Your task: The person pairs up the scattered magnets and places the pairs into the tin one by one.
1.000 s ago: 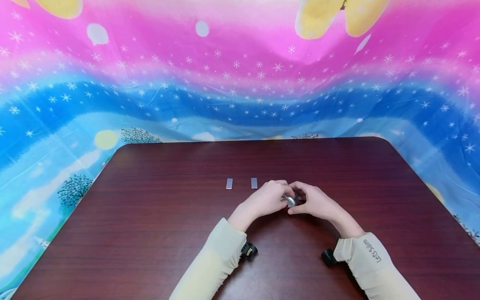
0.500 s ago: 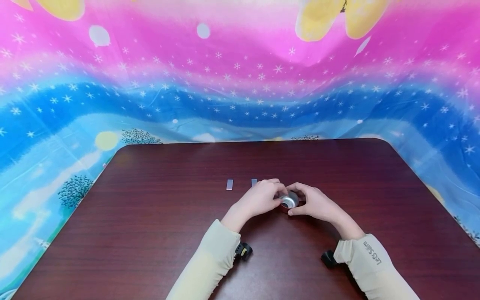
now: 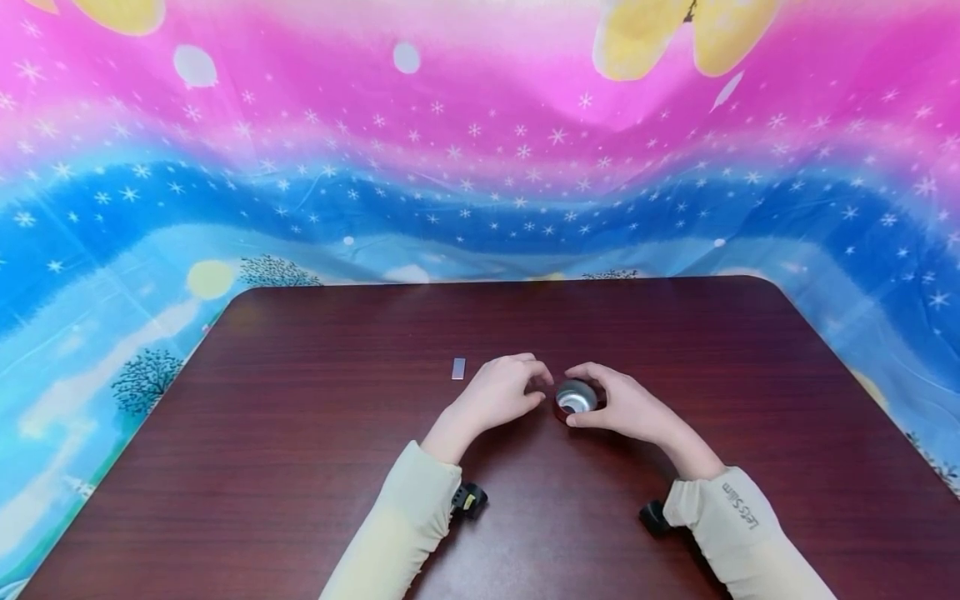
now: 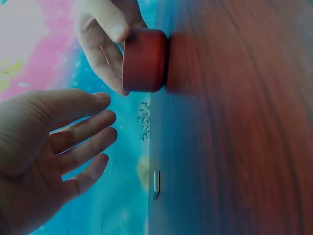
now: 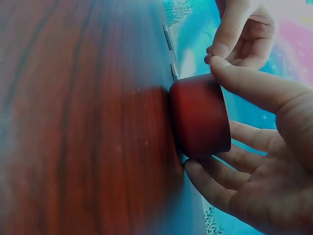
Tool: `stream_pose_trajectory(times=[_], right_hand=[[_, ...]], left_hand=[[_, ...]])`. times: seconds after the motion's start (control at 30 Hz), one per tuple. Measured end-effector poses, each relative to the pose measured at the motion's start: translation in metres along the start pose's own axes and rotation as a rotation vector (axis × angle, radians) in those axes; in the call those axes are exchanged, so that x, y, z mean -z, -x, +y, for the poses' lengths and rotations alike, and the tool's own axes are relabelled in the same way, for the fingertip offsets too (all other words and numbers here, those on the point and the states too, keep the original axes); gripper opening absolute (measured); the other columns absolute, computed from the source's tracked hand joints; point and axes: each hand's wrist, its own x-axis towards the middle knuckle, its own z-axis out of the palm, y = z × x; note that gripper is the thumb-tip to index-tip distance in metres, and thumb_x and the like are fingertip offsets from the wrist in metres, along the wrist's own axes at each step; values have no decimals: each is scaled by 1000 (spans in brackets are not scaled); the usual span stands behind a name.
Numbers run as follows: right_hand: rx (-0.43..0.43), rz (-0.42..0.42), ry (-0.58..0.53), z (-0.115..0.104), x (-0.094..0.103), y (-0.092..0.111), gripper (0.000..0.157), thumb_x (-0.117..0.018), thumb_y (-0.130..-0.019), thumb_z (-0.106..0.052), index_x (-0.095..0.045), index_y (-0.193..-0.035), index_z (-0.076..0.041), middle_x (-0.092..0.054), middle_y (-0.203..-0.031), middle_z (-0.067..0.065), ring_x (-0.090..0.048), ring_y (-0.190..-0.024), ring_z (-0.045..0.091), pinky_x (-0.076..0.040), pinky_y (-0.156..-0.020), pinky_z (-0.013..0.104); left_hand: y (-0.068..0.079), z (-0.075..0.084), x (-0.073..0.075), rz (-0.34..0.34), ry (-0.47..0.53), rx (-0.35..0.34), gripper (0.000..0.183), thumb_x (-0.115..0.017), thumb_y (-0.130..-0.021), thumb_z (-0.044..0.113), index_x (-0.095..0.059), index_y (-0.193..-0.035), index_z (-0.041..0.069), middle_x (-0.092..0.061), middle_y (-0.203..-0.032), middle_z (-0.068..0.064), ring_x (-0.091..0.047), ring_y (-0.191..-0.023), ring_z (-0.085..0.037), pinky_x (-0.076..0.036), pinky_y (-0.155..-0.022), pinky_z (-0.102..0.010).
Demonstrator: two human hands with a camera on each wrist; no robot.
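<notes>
A small cup (image 3: 576, 397), silvery inside and red outside, stands on the table with its mouth facing up. My right hand (image 3: 628, 406) holds it from the right, fingers on the far side and thumb at the near rim. In the right wrist view the red wall of the cup (image 5: 200, 117) sits between the right thumb and the other fingers. My left hand (image 3: 501, 392), fingers loosely bent and holding nothing, is just left of the cup. The left wrist view shows a gap between the left fingers (image 4: 108, 131) and the cup (image 4: 145, 61).
A small flat grey metal plate (image 3: 458, 369) lies left of the left hand. A second plate (image 5: 174, 72), hidden behind that hand in the head view, shows in the right wrist view. Behind the dark red wooden table (image 3: 337, 350) hangs a patterned cloth (image 3: 480, 192).
My left hand has come off the cup and moved left, covering one metal plate in the head view. The cup now stands mouth up, shifted slightly left, with my right hand still round it.
</notes>
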Motion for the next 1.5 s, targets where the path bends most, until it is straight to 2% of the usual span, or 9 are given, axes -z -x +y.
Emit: stream_pose_trajectory(times=[0.17, 0.37, 0.53, 0.73, 1.0, 1.3, 1.5], right_hand=[[-9, -4, 34, -6, -3, -8, 63, -69, -79, -36, -45, -130, -8, -53, -124, 8, -53, -108, 22, -46, -82, 38], [-15, -20, 62, -18, -7, -20, 62, -68, -80, -33, -43, -131, -7, -52, -125, 9, -51, -114, 24, -42, -92, 43], [-1, -19, 95, -22, -7, -27, 60, -68, -80, -29, -44, -130, -5, -53, -123, 10, -51, -110, 24, -42, -90, 43], [17, -24, 128, -25, -7, -35, 60, -69, -79, -28, -45, -129, -5, -54, -123, 9, -52, -110, 23, -43, -90, 42], [14, -45, 243, -33, -13, -45, 61, -69, -78, -31, -46, -129, -6, -54, -123, 8, -52, -111, 22, -42, -91, 43], [2, -76, 251, -37, -16, -53, 67, -70, -78, -27, -41, -133, -4, -53, -121, 11, -51, -111, 24, -42, -92, 42], [-15, -114, 278, -40, -18, -59, 65, -70, -78, -25, -42, -132, -2, -53, -119, 12, -52, -107, 24, -43, -89, 40]], left_hand=[[4, -7, 2, -10, 0, 22, 16, -65, -82, 21, -67, -98, 19, -61, -91, 8, -58, -80, -6, -46, -73, -23], [11, -16, 6, -22, 20, 61, 19, -66, -82, 21, -66, -100, 17, -61, -94, 7, -59, -84, -9, -47, -74, -24], [15, -24, 8, -27, 28, 88, 20, -66, -81, 21, -67, -101, 16, -61, -95, 5, -60, -88, -12, -47, -77, -26], [21, -33, 8, -20, 15, 115, 20, -67, -81, 21, -66, -100, 16, -61, -92, 4, -57, -84, -10, -47, -76, -29], [25, -41, 9, -23, 18, 153, 24, -68, -79, 21, -66, -103, 15, -60, -96, 4, -59, -89, -11, -47, -81, -30], [32, -53, 12, -28, 49, 227, 24, -68, -80, 20, -65, -103, 14, -60, -97, 1, -57, -91, -14, -45, -83, -32], [34, -58, 15, -18, 38, 229, 28, -69, -79, 20, -64, -105, 11, -59, -99, -1, -56, -92, -16, -45, -84, -34]])
